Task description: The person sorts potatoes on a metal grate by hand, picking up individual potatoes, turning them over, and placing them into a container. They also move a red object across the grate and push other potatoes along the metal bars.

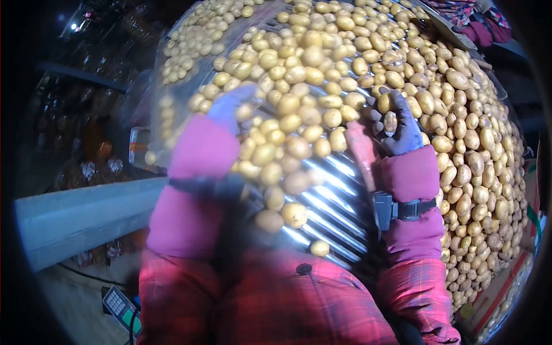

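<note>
My left hand (234,106), in a pale purple-blue glove, is smeared by motion at the left side of the potatoes (289,104). Its fingers cannot be made out. My right hand (402,127), gloved in grey and lilac, curls its fingers around a small potato (390,123) that has dark patches. Another potato (384,103) lies against its fingertips. Beneath both hands, shiny metal rollers (336,198) carry potatoes, some blurred. A reddish bar (360,146) runs alongside my right wrist.
A large heap of potatoes (474,149) fills the right side. More potatoes (198,40) lie behind a clear panel at upper left. A grey beam (92,215) crosses the left, above a keypad device (121,307). Another person's sleeve (486,31) shows at upper right.
</note>
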Tool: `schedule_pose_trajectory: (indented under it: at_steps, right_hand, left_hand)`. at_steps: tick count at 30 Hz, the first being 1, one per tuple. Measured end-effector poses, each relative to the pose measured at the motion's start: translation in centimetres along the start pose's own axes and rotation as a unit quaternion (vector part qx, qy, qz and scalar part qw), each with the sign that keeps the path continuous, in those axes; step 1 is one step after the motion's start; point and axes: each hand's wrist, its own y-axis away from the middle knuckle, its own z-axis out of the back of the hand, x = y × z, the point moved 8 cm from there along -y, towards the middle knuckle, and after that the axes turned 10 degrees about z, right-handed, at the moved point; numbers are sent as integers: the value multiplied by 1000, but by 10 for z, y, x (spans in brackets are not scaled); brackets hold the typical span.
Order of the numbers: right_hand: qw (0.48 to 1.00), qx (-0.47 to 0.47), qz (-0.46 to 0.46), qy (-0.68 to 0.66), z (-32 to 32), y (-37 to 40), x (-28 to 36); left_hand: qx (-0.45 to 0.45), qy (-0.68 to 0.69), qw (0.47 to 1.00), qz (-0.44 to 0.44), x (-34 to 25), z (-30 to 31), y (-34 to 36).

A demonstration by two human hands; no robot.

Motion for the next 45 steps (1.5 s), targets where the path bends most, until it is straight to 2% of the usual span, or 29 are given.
schedule_pose_trajectory:
  at_steps: [1, 2, 3, 4, 5, 6, 7, 9, 10, 11, 13, 15, 17, 18, 19, 21, 23, 25, 27, 30, 31, 33, 35, 36, 37, 39, 40, 42, 45]
  right_hand:
    - [998, -20, -33, -55, -5, 0, -8]
    - [943, -106, -170, -265, -15, -2, -8]
    - [821, -182, -298, -452, -43, 2, 4]
    - [869, -173, -249, -392, -57, 1, 25]
    - [859, -115, -235, -440, -74, 0, 42]
    - [912, -56, -228, -337, -88, -2, 58]
    - [949, 4, -216, -229, -109, -1, 75]
    - [944, 41, -197, -262, -159, 27, 111]
    - [945, 49, -197, -257, -177, 40, 118]
    - [988, 81, -26, -131, -190, 43, 140]
    - [931, 129, 315, 128, -226, 75, 187]
    - [925, 116, 341, 119, -233, 88, 193]
    - [938, 208, 273, -45, -227, 83, 191]
    - [957, 241, 155, -48, -213, 71, 177]
    - [981, 163, 67, -85, -203, 61, 138]
    - [952, 188, 118, 211, -191, 26, 128]
    - [928, 245, 112, 258, -212, 24, 96]
    - [824, 346, 126, 430, -240, 31, 76]
    - [834, 363, 76, 409, -246, 28, 83]
    - [854, 365, 18, 369, -235, 18, 61]
    - [871, 370, -39, 322, -228, 17, 56]
    - [947, 288, 3, 145, -218, 25, 55]
    - [965, 256, 28, 51, -234, 49, 128]
    - [951, 273, 129, 70, -244, 65, 173]
    - [926, 288, 228, 85, -257, 84, 208]
    - [850, 341, 390, 94, -297, 124, 239]
    - [837, 320, 433, 99, -311, 140, 246]
    - [814, 316, 473, 120, -335, 166, 252]
    - [788, 375, 469, 137, -364, 189, 248]
  left_hand:
    - [-7, 0, 1000, 0, 6, -4, 18]
    - [-61, 87, 988, -115, -3, -7, 44]
    - [-115, 172, 951, -229, -11, -6, 73]
    - [11, 439, 891, -118, 2, -22, 79]
    - [138, 661, 737, 1, 11, -48, 92]
    - [123, 661, 736, 76, 35, -58, 105]
    - [254, 591, 765, -9, 29, -65, 116]
    - [263, 603, 753, 6, 59, -62, 126]
    - [186, 566, 802, -29, 81, -50, 124]
    - [277, 696, 659, -66, 64, -55, 138]
    - [-160, 484, 858, -65, 104, -11, 146]
    - [-125, 506, 851, -66, 104, -11, 169]
    - [-48, 543, 838, -28, 110, -14, 178]
    - [55, 570, 820, -21, 108, -20, 187]
    - [156, 590, 792, -17, 104, -27, 200]
    - [238, 600, 758, -87, 100, -31, 199]
    - [155, 613, 774, -26, 104, -33, 204]
    - [182, 616, 764, -57, 98, -36, 205]
    - [260, 604, 747, -100, 100, -35, 200]
    - [186, 677, 711, -34, 103, -31, 206]
    - [150, 630, 762, -29, 105, -26, 206]
    - [115, 629, 768, -5, 116, -20, 206]
    - [68, 618, 782, -38, 135, -14, 197]
    - [19, 599, 798, -69, 140, -5, 196]
    - [85, 626, 774, -35, 128, -9, 207]
    - [208, 692, 681, -120, 129, -3, 220]
    - [331, 753, 535, -192, 151, 7, 209]
    - [213, 723, 636, -165, 159, 23, 227]
    - [135, 711, 674, -146, 183, 49, 244]
